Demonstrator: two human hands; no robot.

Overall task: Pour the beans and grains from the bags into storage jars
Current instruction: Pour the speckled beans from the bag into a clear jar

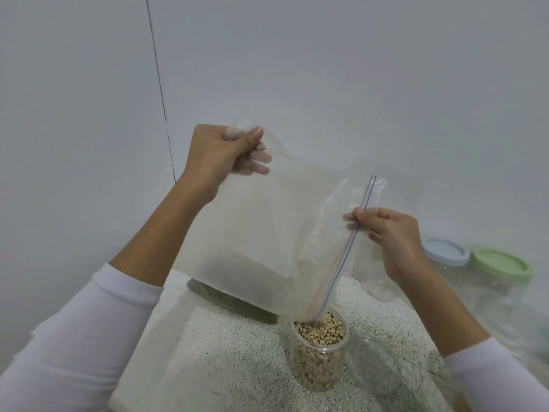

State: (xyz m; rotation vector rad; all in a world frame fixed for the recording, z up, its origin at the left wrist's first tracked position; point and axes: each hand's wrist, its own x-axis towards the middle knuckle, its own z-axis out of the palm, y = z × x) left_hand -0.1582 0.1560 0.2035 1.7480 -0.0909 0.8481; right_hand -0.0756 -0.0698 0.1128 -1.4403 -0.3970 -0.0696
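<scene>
Sleeves: white long sleeves (89,337) frame the view, both arms lifted over the speckled stone counter (225,352).
Jar: clear plastic storage jar (319,352), open and nearly full of black-eyed beans (322,328), sits right under the bag's mouth to catch spill.
Bag: clear zip-seal plastic bag (267,227), seemingly empty, tipped corner-down into the jar.
Left hand (225,153): pinches the raised bottom corner, keeping it steep.
Right hand (395,236): pinches the zip edge, aiming the opening.
Spare jars: blue-lidded jar (445,254) and green-lidded jar (502,266) wait capped, right.
</scene>
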